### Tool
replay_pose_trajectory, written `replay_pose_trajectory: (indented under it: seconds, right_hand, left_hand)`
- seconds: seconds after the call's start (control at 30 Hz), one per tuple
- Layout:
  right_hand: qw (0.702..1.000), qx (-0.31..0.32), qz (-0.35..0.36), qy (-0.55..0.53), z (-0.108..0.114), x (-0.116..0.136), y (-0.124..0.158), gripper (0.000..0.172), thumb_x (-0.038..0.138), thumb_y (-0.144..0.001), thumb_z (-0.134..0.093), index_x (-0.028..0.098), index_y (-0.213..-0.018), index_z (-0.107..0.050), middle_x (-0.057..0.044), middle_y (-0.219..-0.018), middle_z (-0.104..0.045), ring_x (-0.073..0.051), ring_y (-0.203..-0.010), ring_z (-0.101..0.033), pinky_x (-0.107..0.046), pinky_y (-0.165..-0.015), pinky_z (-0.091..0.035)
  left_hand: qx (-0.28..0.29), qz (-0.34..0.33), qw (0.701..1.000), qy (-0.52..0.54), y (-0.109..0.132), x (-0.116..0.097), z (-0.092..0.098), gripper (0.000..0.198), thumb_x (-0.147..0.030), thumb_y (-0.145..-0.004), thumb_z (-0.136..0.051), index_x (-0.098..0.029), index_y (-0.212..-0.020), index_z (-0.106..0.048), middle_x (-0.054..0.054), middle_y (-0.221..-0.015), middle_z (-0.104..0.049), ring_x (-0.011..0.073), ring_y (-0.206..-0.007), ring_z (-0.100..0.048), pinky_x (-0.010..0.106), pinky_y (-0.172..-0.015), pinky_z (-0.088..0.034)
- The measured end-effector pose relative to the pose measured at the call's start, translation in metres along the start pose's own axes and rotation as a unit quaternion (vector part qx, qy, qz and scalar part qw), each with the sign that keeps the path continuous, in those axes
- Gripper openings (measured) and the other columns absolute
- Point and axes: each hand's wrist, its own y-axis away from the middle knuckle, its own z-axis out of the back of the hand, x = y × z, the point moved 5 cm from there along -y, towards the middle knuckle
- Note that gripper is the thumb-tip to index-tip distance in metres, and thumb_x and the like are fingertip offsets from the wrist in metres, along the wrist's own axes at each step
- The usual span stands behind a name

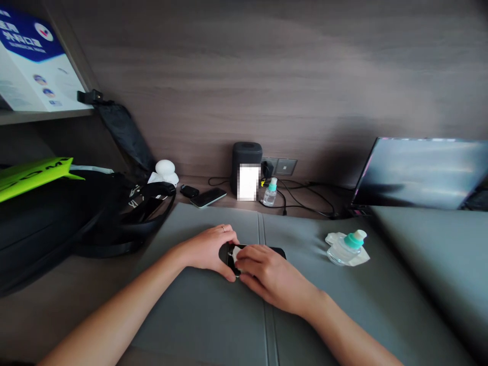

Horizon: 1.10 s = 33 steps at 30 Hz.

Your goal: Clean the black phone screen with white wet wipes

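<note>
A black smartphone point(280, 251) lies flat on the grey desk mat point(206, 315). My left hand point(211, 249) grips its left end between thumb and fingers, with a ring on one finger. Bent over the screen, my right hand point(270, 274) pinches a small white wipe point(236, 252) against the glass and covers much of the phone. To the right, a clear spray bottle point(340, 251) with a teal collar stands tilted in view beside a crumpled white tissue point(361, 258).
Behind the mat are another phone point(209, 197), a black key fob point(189, 191), a black cylindrical speaker point(247, 151), a small spray bottle point(270, 195) and cables point(310, 207). A black backpack point(49, 223) fills the left; a monitor point(419, 173) stands at right.
</note>
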Motion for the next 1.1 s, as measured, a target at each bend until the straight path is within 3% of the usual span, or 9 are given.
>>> replay_pose_trajectory:
  seconds: [0.23,0.37,0.53,0.63,0.73,0.9,1.1]
  right_hand:
    - [0.999,-0.014,-0.027,-0.017,0.005,-0.004,0.003,0.024,0.027,-0.098,-0.052,0.019,-0.116,-0.066,-0.011,-0.113,-0.064,-0.022,-0.106,-0.060,-0.039,-0.093,-0.048]
    - [1.000,0.013,0.012,-0.022,0.003,0.004,0.001,0.029,0.036,-0.096,-0.056,0.017,-0.117,-0.065,-0.011,-0.114,-0.064,-0.024,-0.110,-0.058,-0.041,-0.098,-0.045]
    - [1.000,0.000,-0.027,-0.016,0.007,-0.001,0.003,0.026,0.033,-0.099,-0.052,0.018,-0.114,-0.067,-0.010,-0.110,-0.065,-0.023,-0.103,-0.061,-0.041,-0.093,-0.047]
    - [1.000,0.003,-0.008,-0.017,0.005,0.004,0.001,0.033,0.038,-0.096,-0.057,0.017,-0.120,-0.064,-0.012,-0.115,-0.064,-0.024,-0.109,-0.059,-0.041,-0.096,-0.046]
    - [0.999,0.024,0.014,-0.036,0.005,0.007,0.002,0.027,0.037,-0.096,-0.057,0.018,-0.112,-0.068,-0.009,-0.110,-0.066,-0.022,-0.106,-0.060,-0.039,-0.098,-0.044]
    - [0.999,0.001,-0.033,-0.029,0.007,0.001,0.003,0.026,0.034,-0.099,-0.052,0.018,-0.112,-0.067,-0.008,-0.109,-0.066,-0.021,-0.103,-0.060,-0.039,-0.096,-0.045]
    - [0.999,0.032,-0.009,-0.024,-0.001,0.010,-0.001,0.027,0.038,-0.094,-0.060,0.020,-0.113,-0.066,-0.007,-0.116,-0.064,-0.023,-0.114,-0.057,-0.046,-0.111,-0.033]
  left_hand:
    - [0.008,0.003,1.000,0.007,0.000,-0.002,0.000,0.063,-0.051,-0.054,-0.088,-0.022,-0.100,-0.057,0.002,-0.102,-0.056,0.0246,-0.097,-0.055,0.033,-0.082,-0.044]
    - [0.009,0.007,1.000,0.012,0.000,-0.002,0.001,0.061,-0.051,-0.057,-0.086,-0.023,-0.103,-0.057,0.002,-0.103,-0.056,0.0245,-0.098,-0.055,0.032,-0.081,-0.043]
    - [0.014,0.010,1.000,0.012,0.001,-0.002,0.000,0.061,-0.050,-0.055,-0.087,-0.023,-0.101,-0.057,0.002,-0.103,-0.056,0.0244,-0.097,-0.055,0.032,-0.081,-0.043]
    - [0.016,0.010,1.000,0.013,0.000,-0.001,0.000,0.060,-0.051,-0.056,-0.086,-0.022,-0.100,-0.057,0.002,-0.102,-0.055,0.0244,-0.098,-0.055,0.032,-0.082,-0.043]
    - [0.013,0.012,1.000,0.015,0.000,-0.001,0.000,0.062,-0.052,-0.057,-0.086,-0.023,-0.103,-0.057,0.002,-0.103,-0.055,0.0245,-0.098,-0.055,0.032,-0.082,-0.043]
    - [0.012,0.014,1.000,0.010,0.000,-0.001,0.000,0.062,-0.051,-0.054,-0.087,-0.022,-0.101,-0.057,0.002,-0.102,-0.056,0.0243,-0.096,-0.056,0.032,-0.081,-0.043]
    - [0.007,0.012,1.000,0.017,0.001,0.001,-0.001,0.063,-0.051,-0.056,-0.086,-0.023,-0.105,-0.058,0.003,-0.106,-0.055,0.0255,-0.100,-0.055,0.033,-0.083,-0.044]
